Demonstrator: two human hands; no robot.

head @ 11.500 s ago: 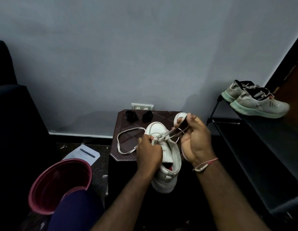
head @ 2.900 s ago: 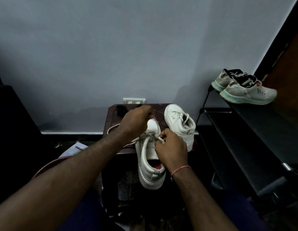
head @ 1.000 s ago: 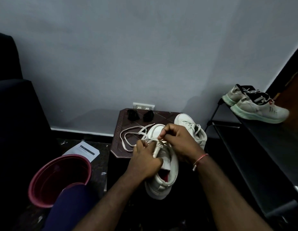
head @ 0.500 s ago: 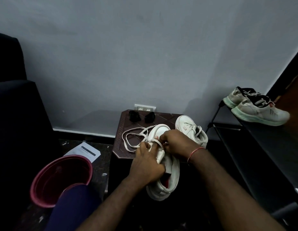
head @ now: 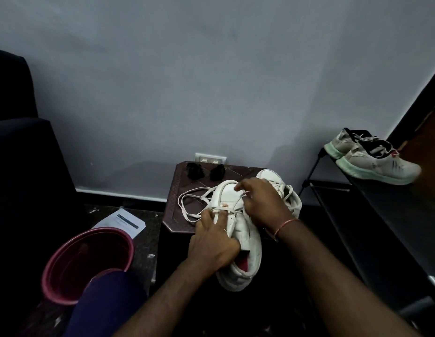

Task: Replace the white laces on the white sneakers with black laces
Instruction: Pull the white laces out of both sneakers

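- Head view, left hand (head: 212,242): fingers curled over the tongue side of the near sneaker (head: 250,237), gripping it. One strand of the white lace (head: 225,210) runs across the fingertips.
- Head view, right hand (head: 261,203): fingers bent down at the lowest eyelets, toe-ward of the left fingers. They look pinched on a lace strand, though the knuckles partly hide the pinch.
- Near sneaker lies between both hands, heel toward me and overhanging the small table (head: 180,181). Freed lace loops trail on the table, left of the left fingertips.
- Second sneaker (head: 293,198) sits just beyond the right fingers, laced in white. Black laces (head: 194,171), in two bundles, are well past both sets of fingertips, untouched.
- My judgement: unlacing the first shoe, last rows.
- Next move calls for drawing the remaining strand clear of the bottom eyelets while the left hand braces, then reaching forward for a black bundle.
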